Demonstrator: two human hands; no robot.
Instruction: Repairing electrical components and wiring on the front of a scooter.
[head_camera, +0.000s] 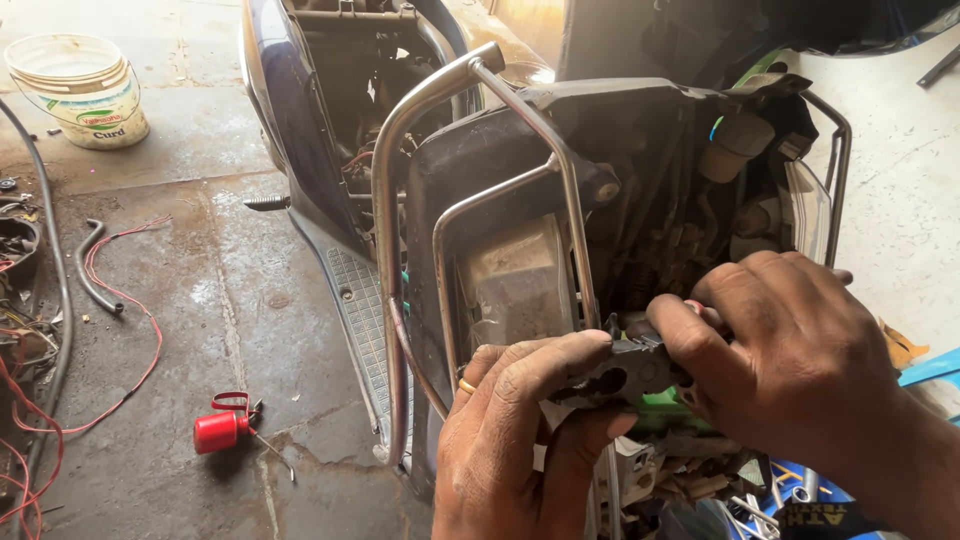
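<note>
Left hand (520, 440) and right hand (790, 350), fingers curled, both grip a small dark grey metal bracket (625, 372) just in front of the scooter's open rear body (640, 190), beside its chrome guard rail (400, 180)

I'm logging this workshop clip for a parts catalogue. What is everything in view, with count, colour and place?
scooter: one, dark blue, panels off, centre, on the floor
guard rail: one, silver tube, bent around the scooter's front
bucket: one, white, top left on the floor
oil can: one, red, lower left on the floor
wire: several strands, red, left on the floor
hose: one, grey, short and bent, left beside the wire
floor: concrete, grey, stained
bracket: one, dark grey with holes, held between both hands
green part: one, bright green, just below the bracket
ring: one, gold, on a left finger
left hand: one, bottom centre, fingers on the bracket
right hand: one, lower right, fingers on the bracket
</note>
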